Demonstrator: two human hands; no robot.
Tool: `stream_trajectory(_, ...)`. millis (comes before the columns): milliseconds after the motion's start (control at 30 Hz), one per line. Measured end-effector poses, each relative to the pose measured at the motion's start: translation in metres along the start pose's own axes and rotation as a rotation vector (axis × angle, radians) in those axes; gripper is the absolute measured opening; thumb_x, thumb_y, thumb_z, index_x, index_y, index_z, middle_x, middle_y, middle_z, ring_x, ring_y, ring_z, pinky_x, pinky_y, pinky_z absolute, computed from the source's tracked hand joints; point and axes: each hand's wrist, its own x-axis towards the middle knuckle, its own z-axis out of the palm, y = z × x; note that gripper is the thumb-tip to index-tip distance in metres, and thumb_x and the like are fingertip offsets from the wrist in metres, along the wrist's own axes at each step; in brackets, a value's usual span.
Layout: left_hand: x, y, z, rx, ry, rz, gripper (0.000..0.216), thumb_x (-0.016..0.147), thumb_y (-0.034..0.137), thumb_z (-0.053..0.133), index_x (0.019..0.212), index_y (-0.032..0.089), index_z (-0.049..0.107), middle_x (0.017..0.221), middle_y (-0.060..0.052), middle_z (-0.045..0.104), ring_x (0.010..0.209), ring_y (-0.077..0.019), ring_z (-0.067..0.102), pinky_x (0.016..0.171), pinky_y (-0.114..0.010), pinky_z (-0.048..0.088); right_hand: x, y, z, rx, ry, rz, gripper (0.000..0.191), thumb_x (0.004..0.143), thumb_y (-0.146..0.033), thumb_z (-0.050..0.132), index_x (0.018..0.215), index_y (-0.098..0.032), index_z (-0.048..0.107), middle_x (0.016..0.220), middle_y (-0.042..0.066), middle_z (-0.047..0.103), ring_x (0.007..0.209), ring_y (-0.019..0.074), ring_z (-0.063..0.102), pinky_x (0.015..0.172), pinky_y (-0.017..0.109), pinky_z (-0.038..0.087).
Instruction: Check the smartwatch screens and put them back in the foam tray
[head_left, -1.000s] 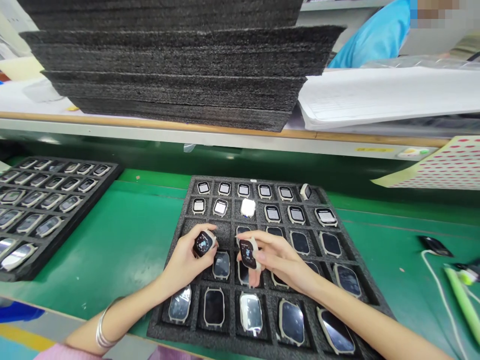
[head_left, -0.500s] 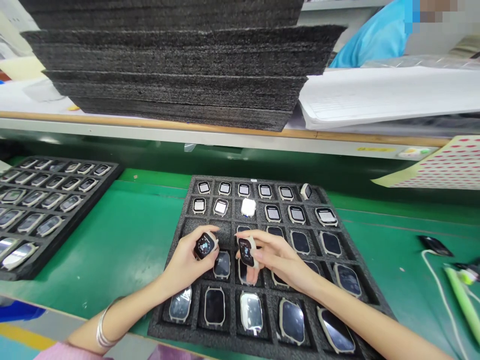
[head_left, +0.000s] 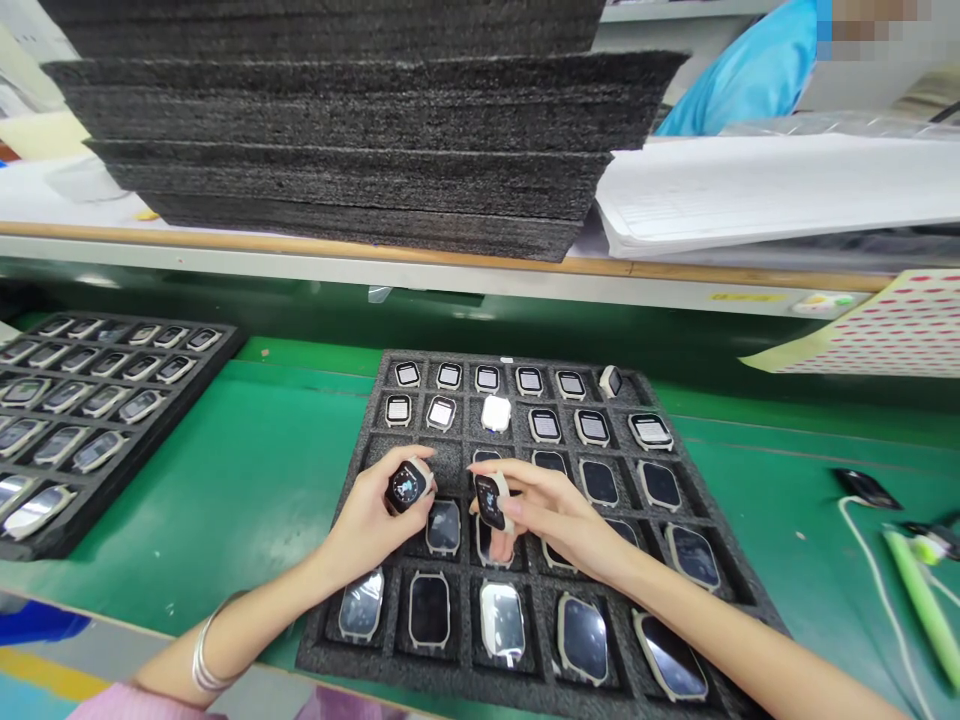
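My left hand grips a small smartwatch body with a lit screen, held over the left part of a black foam tray. My right hand pinches a second watch body, its dark screen tilted toward me. Both hands hover above the tray's middle rows. The tray's cells hold several watch bodies, screens up, and one white one lies face down in the second row.
A second foam tray of watch bodies lies at the left on the green mat. A tall stack of black foam sheets sits on the shelf behind. At right: white cable, green pen, dotted sticker sheet. A person in blue is behind.
Both hands stay nearly in place over the tray. The right hand has turned its watch slightly, and the view has shifted a little.
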Motion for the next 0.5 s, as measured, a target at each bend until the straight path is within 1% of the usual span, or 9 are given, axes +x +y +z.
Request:
stream_trajectory(67, 0.0001, -0.0002, 0.0001, -0.007, 0.008, -0.002, 0.038, 0.080, 0.016, 0.056, 0.118, 0.022, 0.049, 0.090, -0.001, 0.059, 0.083, -0.0159, 0.055, 0.078, -0.026, 0.043, 0.0001, 0.0002, -0.0005, -0.009, -0.008, -0.004, 0.040, 0.089, -0.032, 0.065, 0.124, -0.016, 0.054, 0.094, 0.009, 0.064, 0.063, 0.0190, 0.069, 0.057, 0.029, 0.059)
stream_trajectory(200, 0.0005, 0.0001, -0.0002, -0.003, 0.016, -0.021, 0.035, 0.079, 0.016, 0.056, 0.114, 0.021, 0.052, 0.085, 0.000, 0.058, 0.078, -0.0158, 0.056, 0.074, -0.025, 0.044, -0.0001, -0.0001, -0.0009, -0.020, 0.002, 0.009, 0.042, 0.089, -0.034, 0.064, 0.125, -0.015, 0.053, 0.091, 0.009, 0.065, 0.062, 0.0190, 0.069, 0.057, 0.030, 0.059)
stream_trajectory(333, 0.0005, 0.0008, -0.0015, -0.022, 0.042, -0.010, 0.037, 0.080, 0.017, 0.057, 0.116, 0.021, 0.050, 0.088, 0.000, 0.059, 0.080, -0.0157, 0.056, 0.074, -0.025, 0.044, -0.0010, -0.0019, 0.0005, -0.022, 0.021, 0.000, 0.045, 0.088, -0.035, 0.066, 0.125, -0.014, 0.053, 0.091, 0.009, 0.065, 0.062, 0.0187, 0.068, 0.058, 0.030, 0.058)
stream_trajectory(500, -0.0010, 0.0008, -0.0003, 0.002, 0.015, -0.009, 0.034, 0.080, 0.013, 0.058, 0.112, 0.023, 0.053, 0.081, 0.003, 0.058, 0.076, -0.0127, 0.055, 0.074, -0.023, 0.044, -0.0020, -0.0016, 0.0005, -0.017, 0.008, 0.008, 0.042, 0.088, -0.035, 0.066, 0.123, -0.015, 0.054, 0.093, 0.009, 0.065, 0.061, 0.0179, 0.068, 0.057, 0.028, 0.057)
